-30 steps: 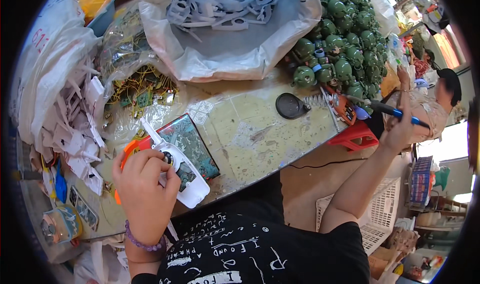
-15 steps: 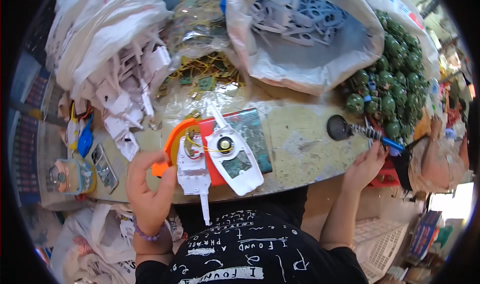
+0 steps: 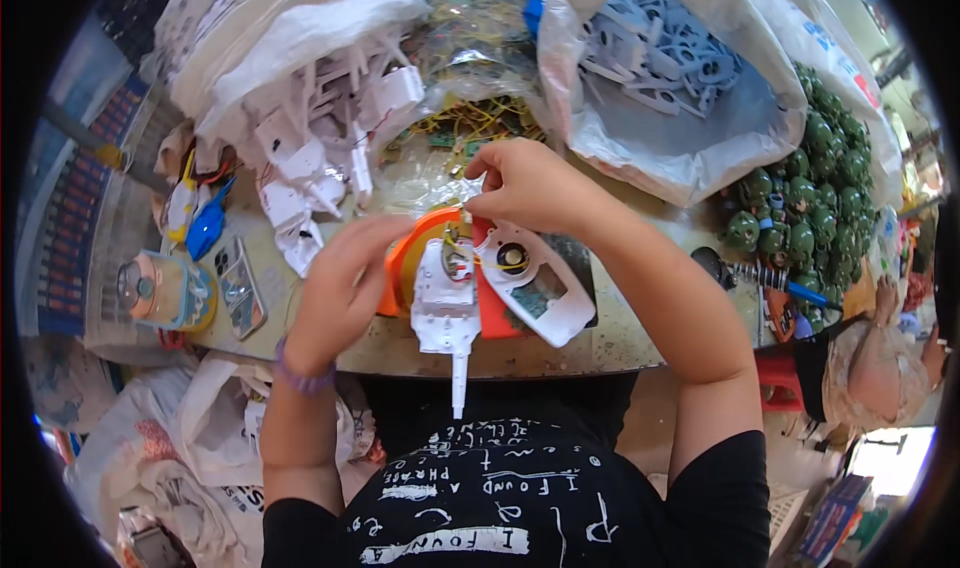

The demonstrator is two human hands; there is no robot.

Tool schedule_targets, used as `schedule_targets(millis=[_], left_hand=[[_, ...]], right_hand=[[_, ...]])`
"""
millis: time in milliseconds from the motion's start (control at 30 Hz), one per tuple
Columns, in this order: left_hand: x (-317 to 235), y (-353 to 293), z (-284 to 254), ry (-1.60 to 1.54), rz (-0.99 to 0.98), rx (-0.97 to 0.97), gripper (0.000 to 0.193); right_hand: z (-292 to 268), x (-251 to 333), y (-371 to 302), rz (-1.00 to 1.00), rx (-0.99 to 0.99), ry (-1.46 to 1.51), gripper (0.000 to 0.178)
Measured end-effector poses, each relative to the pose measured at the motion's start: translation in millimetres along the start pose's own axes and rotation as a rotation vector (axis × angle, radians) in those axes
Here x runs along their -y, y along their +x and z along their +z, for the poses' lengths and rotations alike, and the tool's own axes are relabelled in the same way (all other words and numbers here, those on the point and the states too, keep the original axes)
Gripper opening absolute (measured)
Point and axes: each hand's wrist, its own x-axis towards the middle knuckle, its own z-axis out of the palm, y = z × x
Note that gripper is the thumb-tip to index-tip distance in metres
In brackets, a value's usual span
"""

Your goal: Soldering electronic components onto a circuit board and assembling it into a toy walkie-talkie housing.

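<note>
White shell half (image 3: 444, 303), antenna toward the person, left hand (image 3: 345, 288) steadying it; right hand (image 3: 525, 183) pinching wire

Both forearms rise from the lower edge toward the white plastic shell (image 3: 446, 303). The left hand (image 3: 345, 278) curls at its left side, fingers bent. The right hand (image 3: 525, 183) pinches above its top end, wrist bent.

1. Two shell halves (image 3: 445, 303) (image 3: 535, 286) lie side by side at the table's (image 3: 620, 343) near edge — the left hand (image 3: 340, 288) just left of them, the right hand (image 3: 525, 183) just beyond.
2. Far left — a bag of parts (image 3: 300, 138).
3. Far right — another bag (image 3: 680, 78), with toys (image 3: 810, 198) right of it.
4. A phone (image 3: 240, 288) lies near left.
</note>
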Motion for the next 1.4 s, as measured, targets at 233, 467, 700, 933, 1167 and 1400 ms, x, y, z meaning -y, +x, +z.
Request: schedule_targets(millis=[233,467,700,933,1167,1400], left_hand=[[12,17,12,0.102,0.281,0.152,0.021],[-5,-33,16,0.383,0.382,0.032,0.02],[-15,-85,-7,-0.184,-0.214,0.164,0.014],[-18,-95,58,-1.116,-0.726,0.535,0.035],[-35,-102,48,-0.864,-0.727,0.161,0.032],[52,-215,6,-0.68,-0.697,-1.123,0.034]], right_hand=[[-10,47,23,-0.291,-0.049,-0.312,0.028],[44,50,-97,-1.087,-0.32,-0.558,0.022],[82,1,-120,-1.19,-0.371,-0.506,0.019],[91,-2,-128,-1.11,-0.35,-0.294,0.045],[82,-10,-147,-1.03,-0.51,-0.152,0.045],[81,-34,-170,-0.831,-0.547,-0.064,0.039]])
